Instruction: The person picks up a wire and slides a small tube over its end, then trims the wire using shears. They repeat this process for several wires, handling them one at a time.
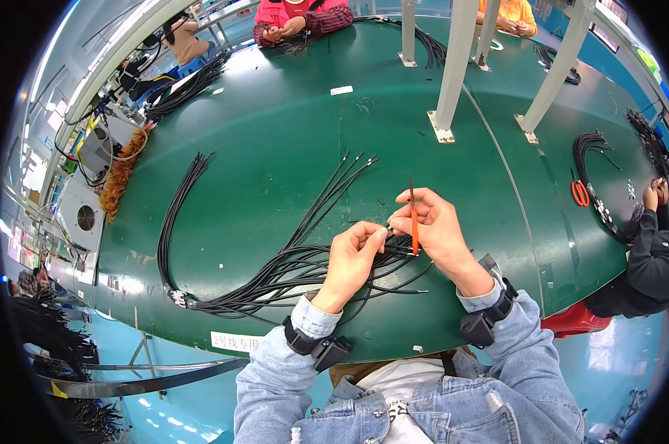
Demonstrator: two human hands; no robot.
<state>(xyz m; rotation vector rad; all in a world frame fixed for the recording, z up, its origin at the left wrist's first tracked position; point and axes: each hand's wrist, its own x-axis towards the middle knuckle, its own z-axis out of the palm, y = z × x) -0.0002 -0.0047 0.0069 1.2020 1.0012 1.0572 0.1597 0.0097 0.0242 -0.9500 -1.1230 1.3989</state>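
Note:
My left hand [351, 259] is closed in a pinch on the end of a black cable [385, 235]. Close beside it, my right hand [439, 231] has an orange-handled tool [414, 231] held in its fingers, its slim dark tip pointing away from me; its exact kind cannot be made out. The right thumb and fingertip meet the left fingertips at the cable end, where a small part is mostly hidden. Under and left of my hands, a bundle of black cables [275, 270] fans out on the green table [275, 148], gathered by a pale tie at its left.
Grey metal posts [453, 74] rise from the table. Red-handled scissors [579, 192] lie near another cable bundle [590, 159] at right, beside a co-worker's hands [656, 194]. Two more people sit across the table. A grey machine [83, 214] and brown fringe [120, 177] border the left.

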